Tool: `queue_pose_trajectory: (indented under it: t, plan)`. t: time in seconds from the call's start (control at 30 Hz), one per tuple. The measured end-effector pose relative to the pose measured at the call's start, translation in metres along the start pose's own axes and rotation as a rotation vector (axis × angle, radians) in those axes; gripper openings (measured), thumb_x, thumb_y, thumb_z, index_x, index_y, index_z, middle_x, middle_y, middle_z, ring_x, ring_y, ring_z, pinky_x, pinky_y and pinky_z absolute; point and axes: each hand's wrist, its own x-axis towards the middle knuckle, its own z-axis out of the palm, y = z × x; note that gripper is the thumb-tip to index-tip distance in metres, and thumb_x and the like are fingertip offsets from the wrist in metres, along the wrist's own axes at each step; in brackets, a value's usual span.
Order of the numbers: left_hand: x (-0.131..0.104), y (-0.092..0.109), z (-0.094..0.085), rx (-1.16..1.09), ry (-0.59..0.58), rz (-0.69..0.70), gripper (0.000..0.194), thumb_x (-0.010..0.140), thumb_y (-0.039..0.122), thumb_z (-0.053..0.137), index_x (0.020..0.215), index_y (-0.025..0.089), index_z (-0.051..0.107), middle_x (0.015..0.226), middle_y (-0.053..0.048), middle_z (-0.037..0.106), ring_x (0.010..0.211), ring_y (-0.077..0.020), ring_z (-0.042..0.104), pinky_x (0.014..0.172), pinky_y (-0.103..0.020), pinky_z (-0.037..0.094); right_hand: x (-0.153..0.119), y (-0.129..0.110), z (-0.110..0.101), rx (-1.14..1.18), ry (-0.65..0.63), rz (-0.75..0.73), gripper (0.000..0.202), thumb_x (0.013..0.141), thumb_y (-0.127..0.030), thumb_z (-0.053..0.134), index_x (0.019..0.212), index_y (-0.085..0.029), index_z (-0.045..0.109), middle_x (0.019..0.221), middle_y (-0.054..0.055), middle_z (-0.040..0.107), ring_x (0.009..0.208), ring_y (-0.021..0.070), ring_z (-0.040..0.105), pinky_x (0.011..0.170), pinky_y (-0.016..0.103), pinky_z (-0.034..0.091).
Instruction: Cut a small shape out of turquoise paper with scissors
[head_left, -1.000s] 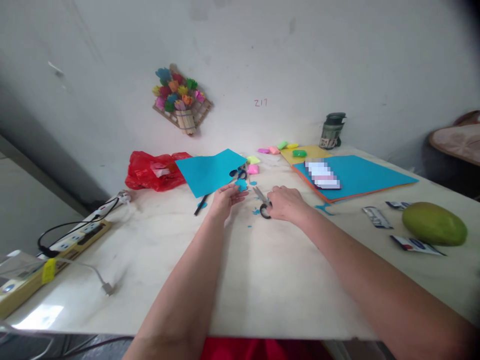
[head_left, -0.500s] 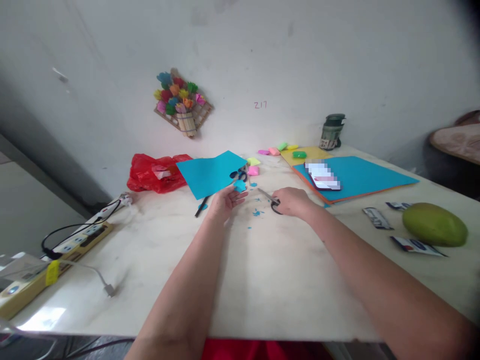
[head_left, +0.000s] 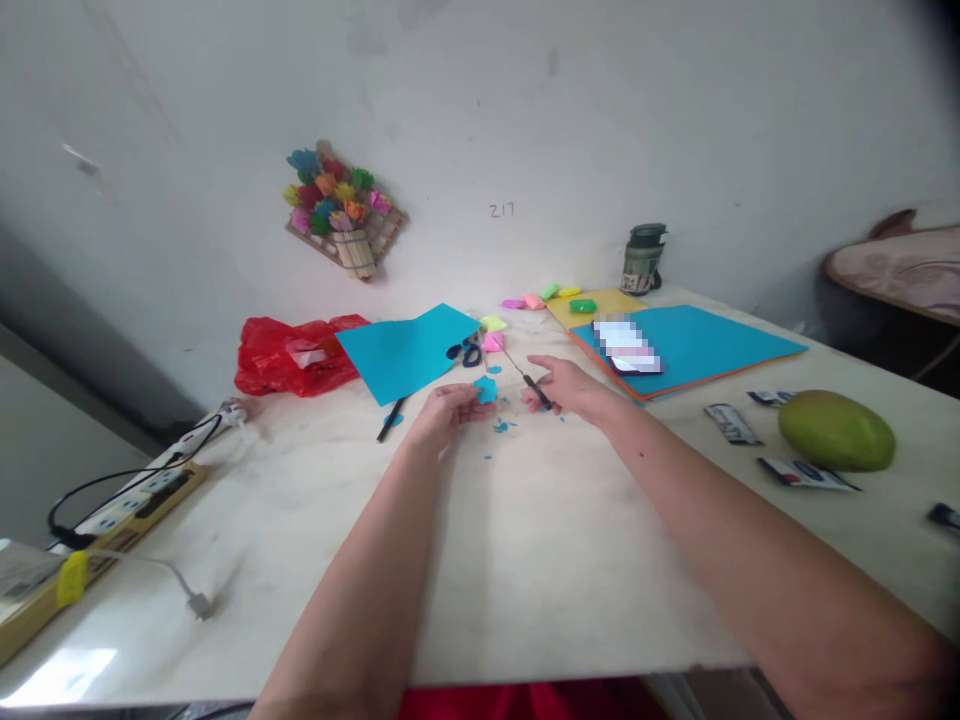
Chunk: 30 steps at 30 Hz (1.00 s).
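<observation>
Pinched in the fingers of my left hand (head_left: 448, 413) is a small cut piece of blue paper (head_left: 487, 389) with a wavy edge. My right hand (head_left: 564, 385) has hold of scissors (head_left: 527, 378) by their dark handles, and the blades point away toward the back left, apart from the blue piece. Tiny blue paper scraps (head_left: 501, 426) lie on the table between my hands. A large blue sheet (head_left: 405, 350) lies beyond my left hand, with a second pair of scissors (head_left: 471, 354) at its right edge. A black pen (head_left: 390, 420) rests on a blue scrap.
Wrapped clay packs (head_left: 493, 342) lie near the wall. At right are stacked coloured sheets (head_left: 720, 345) with a phone (head_left: 628, 345) on top, a green mango (head_left: 836, 430) and several small packets (head_left: 731, 424). A red plastic bag (head_left: 289, 355) and power strip (head_left: 112, 540) are at left.
The scissors in my right hand have swung to point farther away, and the index finger is stretched out. My left hand has turned the blue piece slightly. The view has shifted a little right.
</observation>
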Motion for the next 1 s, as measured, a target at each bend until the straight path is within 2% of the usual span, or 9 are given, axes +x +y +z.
queue_pose_trajectory:
  t: [0.03,0.1,0.17,0.27,0.43,0.67,0.77,0.93,1.0]
  plan:
    - [0.000,0.000,0.000,0.011,0.000,-0.001,0.016,0.062,0.021,0.068,0.072,0.010,0.062,0.069,-0.010,0.068,0.068,-0.0239,0.067,0.065,-0.033,0.053,0.000,-0.001,0.001,0.056,0.022,-0.010,0.070,0.069,-0.015,0.062,0.133,-0.013,0.033,0.067,0.003,0.065,0.052,0.0106,0.057,0.036,0.017,0.032]
    - [-0.001,-0.001,0.001,0.031,-0.019,-0.013,0.019,0.061,0.022,0.070,0.073,0.010,0.061,0.067,-0.010,0.068,0.065,-0.0233,0.067,0.065,-0.033,0.053,0.001,-0.003,0.004,0.157,0.071,-0.011,0.061,0.068,-0.017,0.065,0.125,-0.011,0.044,0.061,0.000,0.061,0.048,0.0074,0.052,0.039,0.016,0.035]
    - [-0.001,-0.002,0.000,0.051,-0.059,-0.021,0.021,0.061,0.023,0.072,0.073,0.010,0.059,0.066,-0.009,0.068,0.064,-0.0227,0.066,0.065,-0.033,0.053,0.003,-0.004,0.006,0.222,0.105,-0.019,0.044,0.065,-0.022,0.069,0.106,-0.010,0.059,0.056,-0.002,0.057,0.044,0.0048,0.045,0.042,0.016,0.037]
    - [-0.001,-0.002,0.000,0.085,-0.133,-0.030,0.022,0.062,0.025,0.072,0.071,0.011,0.058,0.069,-0.009,0.068,0.064,-0.0220,0.066,0.066,-0.033,0.053,0.005,-0.005,0.007,0.241,0.092,-0.048,0.031,0.059,-0.026,0.073,0.085,-0.011,0.064,0.053,-0.003,0.055,0.042,0.0036,0.042,0.042,0.016,0.037]
    - [-0.002,-0.002,0.001,0.142,-0.198,-0.065,0.022,0.062,0.025,0.072,0.069,0.010,0.057,0.067,-0.008,0.067,0.060,-0.0190,0.065,0.065,-0.031,0.052,0.001,-0.004,0.008,0.292,0.004,-0.067,0.043,0.054,-0.019,0.075,0.093,-0.014,0.058,0.066,0.001,0.063,0.051,0.0073,0.053,0.044,0.016,0.038]
    - [-0.004,-0.002,0.007,0.206,-0.273,-0.094,0.020,0.060,0.022,0.072,0.072,0.010,0.062,0.068,-0.008,0.068,0.062,-0.0180,0.064,0.067,-0.031,0.050,-0.004,-0.007,0.018,0.278,-0.056,-0.105,0.032,0.056,-0.008,0.066,0.087,-0.014,0.058,0.058,-0.003,0.060,0.050,0.0079,0.051,0.047,0.018,0.040]
    - [-0.003,-0.002,0.008,0.179,-0.280,-0.089,0.020,0.061,0.024,0.070,0.072,0.010,0.062,0.067,-0.008,0.068,0.062,-0.0194,0.064,0.068,-0.033,0.050,-0.003,-0.008,0.022,0.268,-0.036,-0.123,0.032,0.055,-0.005,0.063,0.086,-0.014,0.057,0.055,-0.004,0.058,0.048,0.0082,0.050,0.046,0.019,0.040]
    - [0.002,-0.002,0.006,-0.018,-0.261,-0.131,0.037,0.069,0.048,0.055,0.071,0.012,0.061,0.069,-0.010,0.067,0.065,-0.0242,0.065,0.066,-0.038,0.050,-0.001,-0.008,0.027,0.295,0.083,-0.126,0.033,0.056,-0.004,0.061,0.086,-0.015,0.054,0.054,-0.003,0.058,0.047,0.0104,0.053,0.045,0.021,0.042]
    - [0.001,-0.002,0.006,0.006,-0.256,-0.117,0.035,0.069,0.046,0.057,0.073,0.012,0.061,0.070,-0.011,0.067,0.066,-0.0242,0.065,0.068,-0.039,0.050,0.001,-0.008,0.029,0.291,0.116,-0.129,0.032,0.057,-0.005,0.060,0.086,-0.015,0.054,0.053,-0.004,0.058,0.046,0.0110,0.054,0.044,0.021,0.042]
